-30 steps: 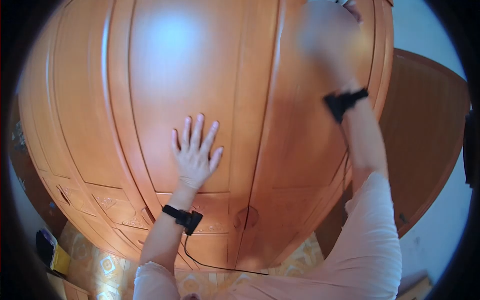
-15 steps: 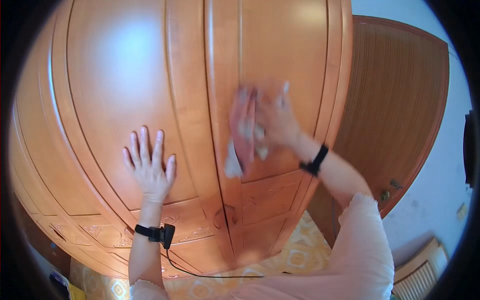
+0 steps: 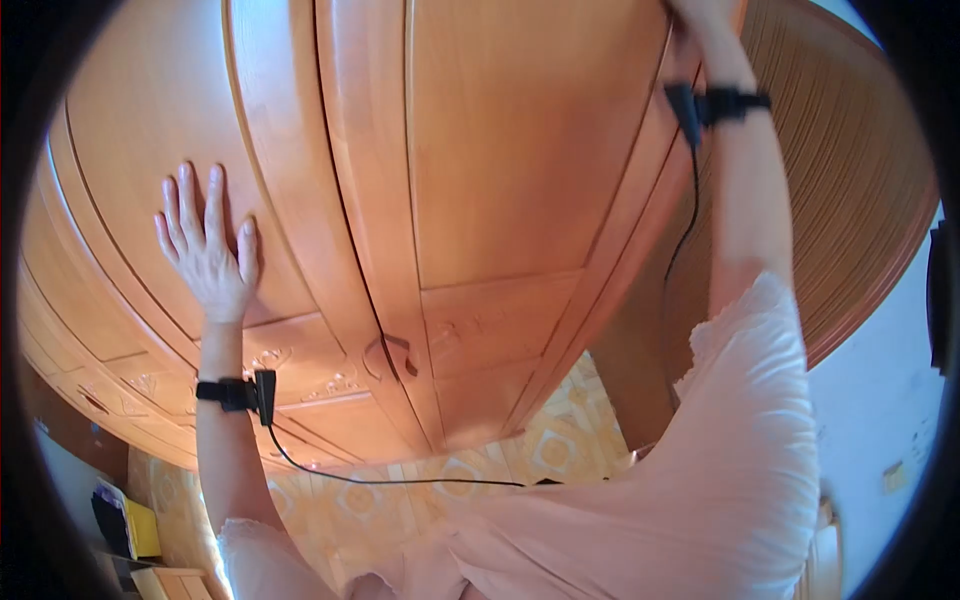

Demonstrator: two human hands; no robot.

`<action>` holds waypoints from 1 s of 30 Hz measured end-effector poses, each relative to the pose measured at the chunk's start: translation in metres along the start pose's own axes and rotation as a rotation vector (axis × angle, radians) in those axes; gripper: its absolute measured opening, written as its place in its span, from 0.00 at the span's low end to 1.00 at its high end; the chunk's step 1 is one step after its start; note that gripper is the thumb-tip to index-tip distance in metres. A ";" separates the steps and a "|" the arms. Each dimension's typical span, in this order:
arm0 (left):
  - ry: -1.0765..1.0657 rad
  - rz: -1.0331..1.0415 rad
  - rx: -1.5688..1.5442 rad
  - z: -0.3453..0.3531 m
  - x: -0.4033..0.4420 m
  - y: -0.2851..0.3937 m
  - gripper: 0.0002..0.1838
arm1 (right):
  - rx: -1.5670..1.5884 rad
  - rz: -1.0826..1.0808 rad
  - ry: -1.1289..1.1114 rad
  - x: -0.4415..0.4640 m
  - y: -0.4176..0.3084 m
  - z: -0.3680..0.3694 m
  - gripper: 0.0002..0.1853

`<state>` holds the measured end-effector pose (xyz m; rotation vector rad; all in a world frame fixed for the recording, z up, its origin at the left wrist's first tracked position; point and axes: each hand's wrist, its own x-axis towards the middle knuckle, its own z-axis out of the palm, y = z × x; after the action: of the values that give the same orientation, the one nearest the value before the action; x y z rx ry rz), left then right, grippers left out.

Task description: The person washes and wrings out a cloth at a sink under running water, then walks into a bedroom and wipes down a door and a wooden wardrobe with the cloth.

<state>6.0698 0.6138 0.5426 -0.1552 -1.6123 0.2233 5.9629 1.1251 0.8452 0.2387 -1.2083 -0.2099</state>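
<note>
Two hands set well apart on a wardrobe

The wardrobe [image 3: 520, 150] is fronted by tall doors, their long axis marked by a dark seam [image 3: 350, 230] that is slanted from upper left to lower right in view. The left hand [image 3: 210, 260] is laid flat left of the seam, fingers spread and pointed up the panel, with nothing held. The right hand [image 3: 697, 14] is raised to the wardrobe's right edge, beyond the seam; its fingers are partly cut off by the frame, so neither its opening nor anything held can be told. The handles [image 3: 388, 358] are set low on the seam, nearer the left hand.
</note>
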 end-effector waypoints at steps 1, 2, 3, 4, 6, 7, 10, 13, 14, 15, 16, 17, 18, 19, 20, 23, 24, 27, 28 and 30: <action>0.000 -0.009 -0.006 -0.002 0.000 0.002 0.33 | 0.079 0.038 -0.019 -0.040 -0.011 -0.016 0.34; -0.014 -0.015 -0.010 0.000 -0.001 0.002 0.33 | 0.162 0.088 -0.053 -0.084 -0.021 -0.034 0.36; 0.017 -0.005 -0.017 0.002 -0.002 0.002 0.33 | 0.245 0.145 -0.102 -0.131 -0.033 -0.055 0.39; 0.046 0.006 -0.019 0.003 -0.002 0.000 0.33 | 0.341 0.215 -0.163 -0.185 -0.049 -0.076 0.41; 0.051 -0.004 -0.052 0.003 -0.002 0.001 0.33 | 0.505 0.370 -0.338 -0.304 -0.083 -0.131 0.47; 0.054 -0.006 -0.064 0.003 -0.002 0.001 0.33 | 0.532 0.439 -0.472 -0.365 -0.102 -0.165 0.50; 0.063 -0.021 -0.087 0.002 -0.004 -0.001 0.33 | 0.363 0.480 -0.939 -0.504 -0.153 -0.258 0.56; -0.025 -0.041 -0.073 -0.018 -0.013 0.004 0.32 | 0.422 0.621 -0.897 -0.493 -0.165 -0.263 0.54; -0.094 -0.065 -0.084 -0.031 -0.025 0.007 0.32 | 0.397 0.614 -0.842 -0.480 -0.168 -0.261 0.52; -0.108 -0.119 -0.193 -0.045 -0.050 0.014 0.31 | 0.488 0.698 -0.751 -0.455 -0.169 -0.251 0.53; -0.107 -0.174 -0.299 -0.057 -0.075 0.024 0.29 | 0.581 0.773 -0.653 -0.430 -0.170 -0.240 0.54; -0.189 -0.231 -0.373 -0.080 -0.096 0.039 0.28 | 0.850 1.087 -0.545 -0.415 -0.179 -0.215 0.61; -0.266 -0.291 -0.452 -0.104 -0.118 0.054 0.27 | 0.865 1.085 -0.562 -0.400 -0.193 -0.206 0.61; -0.376 -0.351 -0.546 -0.115 -0.147 0.066 0.26 | 0.716 0.847 -0.594 -0.384 -0.208 -0.200 0.61; -0.482 -0.419 -0.642 -0.120 -0.175 0.081 0.25 | 0.611 0.674 -0.670 -0.369 -0.232 -0.211 0.60; -0.656 -0.635 -0.815 -0.128 -0.230 0.122 0.25 | 0.393 0.325 -0.887 -0.343 -0.306 -0.250 0.52; -0.623 -0.720 -0.906 -0.120 -0.245 0.131 0.24 | 0.466 0.173 -1.005 -0.350 -0.331 -0.268 0.47; -0.666 -0.978 -1.090 -0.085 -0.276 0.148 0.23 | 0.820 0.123 -1.097 -0.420 -0.403 -0.311 0.36; -0.739 -1.144 -1.204 -0.076 -0.277 0.153 0.23 | 0.832 0.122 -1.092 -0.417 -0.421 -0.323 0.36; -0.772 -1.289 -1.237 -0.073 -0.252 0.158 0.24 | 1.048 0.731 -0.800 -0.401 -0.448 -0.342 0.30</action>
<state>6.1510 0.7116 0.2639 0.0797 -2.0471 -1.9165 6.1329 0.8353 0.2403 0.6273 -2.0332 1.0957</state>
